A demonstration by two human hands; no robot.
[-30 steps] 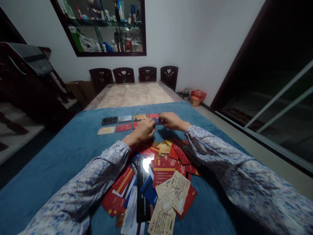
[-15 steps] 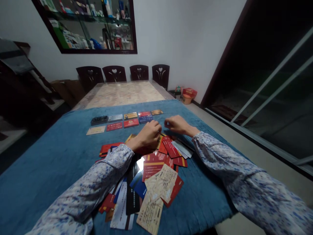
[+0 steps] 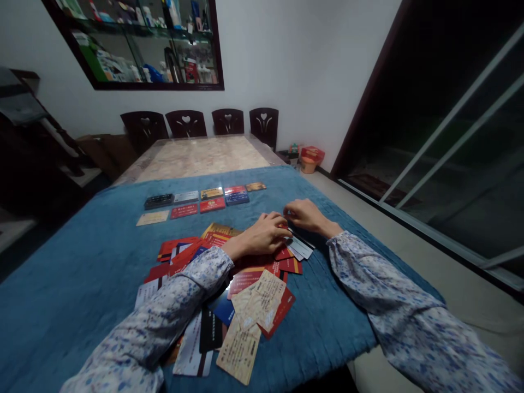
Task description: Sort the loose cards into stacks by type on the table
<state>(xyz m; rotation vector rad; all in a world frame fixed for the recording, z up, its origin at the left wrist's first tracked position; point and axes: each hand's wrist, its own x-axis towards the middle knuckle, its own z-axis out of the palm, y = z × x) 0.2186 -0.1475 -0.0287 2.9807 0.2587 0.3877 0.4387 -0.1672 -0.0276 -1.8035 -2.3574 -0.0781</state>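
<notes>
My left hand reaches across the heap of cards, its fingers closed on a red card at the heap's far right. Close beside it, my right hand has its fingers curled in a pinch, and what they hold, if anything, is hidden. White cards fan out just under and in front of the two hands. Nearer me lie beige cards, a black card and several red cards, overlapping loosely. My left forearm hides part of the heap.
Beyond the heap, sorted cards sit in two rows: a black stack, a yellow stack, a blue stack, a red stack, a lone gold card and others. A blue cloth covers the table's near part. Chairs stand behind.
My hands have drawn back from the sorted rows to the heap's far right. The left hand has moved right onto a red card, the right hand stays close by. The view has turned right.
</notes>
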